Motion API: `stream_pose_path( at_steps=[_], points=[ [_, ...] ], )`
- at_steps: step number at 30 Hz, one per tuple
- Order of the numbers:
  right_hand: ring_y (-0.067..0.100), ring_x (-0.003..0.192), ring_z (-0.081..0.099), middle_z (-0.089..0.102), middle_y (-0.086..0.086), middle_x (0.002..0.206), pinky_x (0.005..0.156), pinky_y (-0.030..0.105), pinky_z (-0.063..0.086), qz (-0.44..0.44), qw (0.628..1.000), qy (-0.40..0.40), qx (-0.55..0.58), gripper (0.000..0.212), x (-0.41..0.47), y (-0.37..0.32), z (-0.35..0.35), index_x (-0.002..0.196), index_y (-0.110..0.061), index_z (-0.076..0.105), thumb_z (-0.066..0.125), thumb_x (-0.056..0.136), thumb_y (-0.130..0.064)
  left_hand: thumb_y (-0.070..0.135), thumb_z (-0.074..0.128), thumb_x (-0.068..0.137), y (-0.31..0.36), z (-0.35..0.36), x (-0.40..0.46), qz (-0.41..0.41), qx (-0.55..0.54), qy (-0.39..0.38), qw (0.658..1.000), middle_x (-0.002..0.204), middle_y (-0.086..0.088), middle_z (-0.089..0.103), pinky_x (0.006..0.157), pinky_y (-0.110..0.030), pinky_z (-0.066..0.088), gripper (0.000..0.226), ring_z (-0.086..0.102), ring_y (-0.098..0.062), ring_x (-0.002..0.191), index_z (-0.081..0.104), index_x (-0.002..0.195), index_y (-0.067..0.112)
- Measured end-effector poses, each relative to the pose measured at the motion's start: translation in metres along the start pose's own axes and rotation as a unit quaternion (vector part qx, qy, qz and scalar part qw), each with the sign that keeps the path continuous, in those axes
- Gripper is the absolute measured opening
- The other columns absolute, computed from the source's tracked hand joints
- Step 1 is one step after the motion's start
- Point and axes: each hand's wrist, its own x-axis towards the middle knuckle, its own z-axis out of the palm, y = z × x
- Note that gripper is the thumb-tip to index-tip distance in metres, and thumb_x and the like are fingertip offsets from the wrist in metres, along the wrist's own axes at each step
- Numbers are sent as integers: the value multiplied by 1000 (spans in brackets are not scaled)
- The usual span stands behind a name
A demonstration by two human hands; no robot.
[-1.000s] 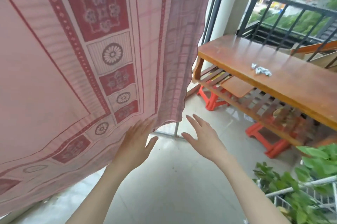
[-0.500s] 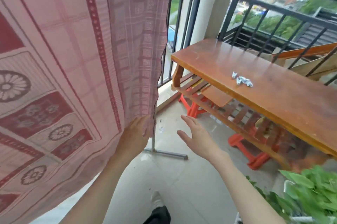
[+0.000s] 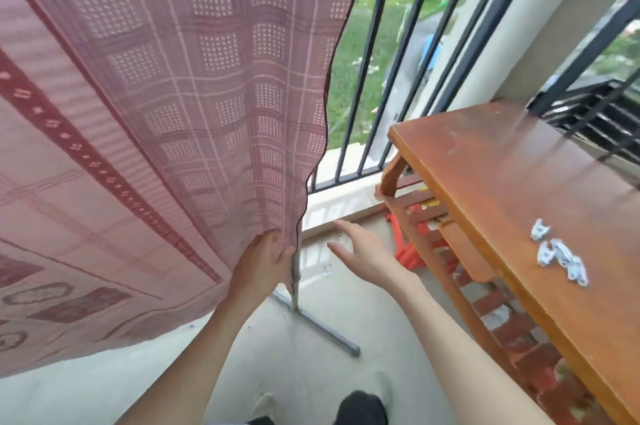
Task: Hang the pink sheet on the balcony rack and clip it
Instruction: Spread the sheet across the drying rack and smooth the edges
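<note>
The pink sheet point(image 3: 145, 133) hangs across the left, its right edge free beside the black railing point(image 3: 408, 78). The wooden table point(image 3: 526, 203) crowds the right; white clips point(image 3: 559, 253) lie near its front edge. The rack's grey foot point(image 3: 325, 327) crosses the floor. Left hand point(image 3: 259, 265) now grips the sheet's lower corner; right hand point(image 3: 367, 251) hovers, fingers spread, holding nothing

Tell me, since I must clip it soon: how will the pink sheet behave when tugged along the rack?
Probably floppy: the pink sheet sags in curves and bunches where the left hand grips its edge. Likely light, as the weave looks thin and perforated. It may slide easily.
</note>
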Motion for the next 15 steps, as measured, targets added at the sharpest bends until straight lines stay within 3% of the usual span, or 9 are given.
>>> stream_pose_path(
  at_steps=[4,7,8,11,13,15],
  points=[
    [17,128,44,48,4,140,107,29,32,-49,996,-64,24,46,57,27,-18,138,-15,40,49,94,-26,30,67,82,23,34,21,-73,-53,90,992,114,-6,60,87,-29,44,42,57,-21,106,55,116,10],
    [18,126,47,50,5,138,106,29,34,-93,986,-132,28,42,85,44,-32,137,-15,41,46,96,-22,21,65,84,47,50,30,-147,-144,181,962,83,-2,61,56,-10,41,14,59,-6,69,55,91,13],
    [18,127,46,50,5,138,106,30,34,-102,982,-158,25,42,91,49,-37,137,-15,41,45,96,-21,18,65,84,53,53,32,-170,-163,212,948,74,0,58,51,-8,39,14,56,-8,62,52,79,16],
    [21,125,48,51,7,137,107,33,35,-135,967,-215,6,41,109,55,-43,138,-15,40,42,96,-18,14,64,84,56,59,36,-220,-174,272,920,53,3,44,49,-17,32,39,44,-16,55,36,56,20],
    [21,124,49,51,8,137,106,32,36,-156,956,-247,0,42,120,53,-41,138,-15,40,41,97,-17,14,59,87,56,64,32,-255,-165,300,904,50,-2,32,51,-25,26,45,32,-18,53,30,53,13],
    [21,124,49,49,7,138,106,32,36,-168,947,-275,1,43,129,45,-34,139,-15,38,41,97,-18,15,56,88,51,70,24,-279,-159,327,889,53,-8,35,50,-19,28,41,29,-20,55,33,55,8]
  ],
)
